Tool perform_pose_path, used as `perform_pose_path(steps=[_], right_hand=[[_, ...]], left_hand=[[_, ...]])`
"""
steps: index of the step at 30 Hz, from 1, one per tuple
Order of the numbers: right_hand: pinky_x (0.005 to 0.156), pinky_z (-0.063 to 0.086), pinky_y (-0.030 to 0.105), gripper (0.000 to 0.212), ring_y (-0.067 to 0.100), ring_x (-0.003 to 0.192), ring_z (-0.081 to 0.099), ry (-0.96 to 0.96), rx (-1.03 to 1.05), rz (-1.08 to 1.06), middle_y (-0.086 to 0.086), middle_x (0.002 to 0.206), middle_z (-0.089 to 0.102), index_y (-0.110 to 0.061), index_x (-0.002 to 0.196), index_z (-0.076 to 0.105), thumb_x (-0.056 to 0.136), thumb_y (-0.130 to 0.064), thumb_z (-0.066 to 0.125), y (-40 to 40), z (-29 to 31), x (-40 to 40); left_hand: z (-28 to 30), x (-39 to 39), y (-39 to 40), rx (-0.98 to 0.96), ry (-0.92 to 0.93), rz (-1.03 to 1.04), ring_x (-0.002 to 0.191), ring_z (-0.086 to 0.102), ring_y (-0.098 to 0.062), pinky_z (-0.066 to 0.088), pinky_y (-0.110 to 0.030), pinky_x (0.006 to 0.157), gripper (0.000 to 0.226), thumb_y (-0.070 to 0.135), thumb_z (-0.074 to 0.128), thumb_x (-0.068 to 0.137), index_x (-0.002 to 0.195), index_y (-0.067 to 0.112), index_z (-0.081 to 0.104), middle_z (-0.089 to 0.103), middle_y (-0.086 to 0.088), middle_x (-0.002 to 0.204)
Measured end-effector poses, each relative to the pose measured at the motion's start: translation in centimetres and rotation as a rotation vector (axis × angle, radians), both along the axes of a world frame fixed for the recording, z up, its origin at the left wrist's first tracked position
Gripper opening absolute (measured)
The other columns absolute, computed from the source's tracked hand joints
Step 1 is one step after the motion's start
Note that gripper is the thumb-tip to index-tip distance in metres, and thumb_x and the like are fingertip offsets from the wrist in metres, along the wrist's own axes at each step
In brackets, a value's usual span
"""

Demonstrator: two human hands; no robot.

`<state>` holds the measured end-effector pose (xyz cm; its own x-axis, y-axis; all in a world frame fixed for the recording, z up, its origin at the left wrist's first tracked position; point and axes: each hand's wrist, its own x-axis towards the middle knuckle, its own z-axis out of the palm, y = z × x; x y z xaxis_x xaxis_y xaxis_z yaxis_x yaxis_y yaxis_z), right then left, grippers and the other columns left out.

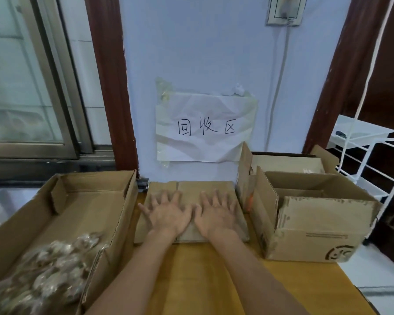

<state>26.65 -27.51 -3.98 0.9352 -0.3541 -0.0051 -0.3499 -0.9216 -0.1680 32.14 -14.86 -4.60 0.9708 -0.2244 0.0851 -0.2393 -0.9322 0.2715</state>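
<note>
Two hands, left hand point(167, 213) and right hand point(216, 214), grip apart, pressing flattened brown cardboard box point(187, 189), creased

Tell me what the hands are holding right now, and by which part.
Nothing is gripped. The left hand and right hand lie flat, fingers spread, pressing side by side on top of the flattened cardboard.

Flattened cardboard point(205, 187) between two boxes point(314, 226)

Beyond the left grip point(166, 212) and right grip point(216, 212), a pale blue wall point(191, 53) is carrying a taped paper sign point(205, 126); a window point(27, 87) is sitting further left, a white rack point(369, 155) further right.
</note>
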Motion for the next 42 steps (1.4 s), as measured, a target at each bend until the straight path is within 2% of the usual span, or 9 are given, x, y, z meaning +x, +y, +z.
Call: perform_pose_path(steps=[5,9,16,22,27,30,36,39,42], right_hand=[[0.125,0.007,0.062,0.065,0.043,0.158,0.005,0.022,-0.068,0.027,0.012,0.175,0.007,-0.029,0.168,0.012,0.107,-0.051,0.017,-0.1,0.4,0.4],[0.124,0.011,0.06,0.064,0.043,0.156,0.011,-0.005,-0.08,0.037,0.012,0.174,0.013,-0.03,0.167,0.017,0.106,-0.053,0.019,-0.5,0.1,0.0],[0.12,0.018,0.058,0.064,0.043,0.152,0.019,-0.018,-0.128,0.041,0.013,0.171,0.02,-0.029,0.164,0.022,0.106,-0.054,0.019,-0.4,0.1,0.1],[0.121,0.018,0.059,0.066,0.042,0.153,0.021,-0.018,-0.12,0.047,0.013,0.171,0.023,-0.028,0.164,0.024,0.106,-0.057,0.019,-0.4,0.5,0.1],[0.12,0.022,0.06,0.066,0.041,0.149,0.029,-0.01,-0.142,0.059,0.014,0.167,0.031,-0.025,0.163,0.029,0.105,-0.056,0.022,-0.5,0.9,0.3],[0.117,0.022,0.059,0.065,0.04,0.147,0.031,-0.014,-0.117,0.064,0.015,0.165,0.033,-0.025,0.161,0.031,0.104,-0.055,0.023,-0.2,0.9,0.4],[0.116,0.022,0.058,0.066,0.041,0.146,0.032,-0.017,-0.144,0.064,0.016,0.165,0.033,-0.024,0.162,0.03,0.104,-0.055,0.023,0.2,0.9,0.6],[0.117,0.019,0.06,0.07,0.04,0.148,0.028,-0.025,-0.151,0.066,0.016,0.166,0.031,-0.025,0.163,0.029,0.104,-0.061,0.022,0.3,0.5,0.4],[0.117,0.017,0.06,0.073,0.039,0.149,0.026,-0.047,-0.147,0.053,0.015,0.167,0.03,-0.027,0.163,0.028,0.102,-0.067,0.02,0.4,0.3,0.4]], left_hand=[[0.7,0.6,-0.2,0.073,0.013,-0.002,0.149,0.022,-0.042,0.008,-0.079,0.115,0.064,0.07,0.029,0.094,0.152,0.044,0.031,0.032,-0.007,0.161],[0.3,0.4,-0.3,0.059,-0.008,-0.007,0.15,0.02,-0.043,0.007,-0.078,0.115,0.065,0.073,0.027,0.093,0.151,0.044,0.033,0.031,-0.007,0.16],[0.0,1.4,-0.5,0.097,0.082,0.069,0.158,-0.007,-0.039,0.002,-0.065,0.122,0.097,0.08,0.021,0.09,0.166,0.021,0.006,-0.006,-0.014,0.173],[1.3,2.5,-0.6,0.174,0.018,0.074,0.144,0.033,-0.043,0.03,-0.056,0.107,0.087,0.079,0.031,0.084,0.15,0.023,0.035,0.037,-0.027,0.155],[2.6,2.9,0.4,0.155,-0.026,0.034,0.118,0.058,-0.037,0.047,-0.044,0.089,0.071,0.071,0.037,0.088,0.138,0.021,0.045,0.056,-0.017,0.135],[2.8,3.7,1.4,0.115,-0.057,0.087,0.111,0.065,-0.035,0.044,-0.039,0.076,0.072,0.074,0.029,0.092,0.134,0.02,0.05,0.065,-0.014,0.125],[1.7,3.3,1.0,0.229,-0.11,0.12,0.103,0.068,-0.031,0.048,-0.035,0.07,0.073,0.064,0.022,0.1,0.129,0.009,0.059,0.07,-0.013,0.117],[1.0,3.6,0.8,0.264,-0.111,0.13,0.113,0.062,-0.031,0.051,-0.039,0.083,0.07,0.057,0.023,0.102,0.135,0.005,0.057,0.064,-0.018,0.127],[0.2,4.1,0.4,0.294,-0.156,0.05,0.131,0.05,-0.041,0.035,-0.053,0.11,0.062,0.048,0.019,0.107,0.157,0.016,0.034,0.051,-0.026,0.145]])
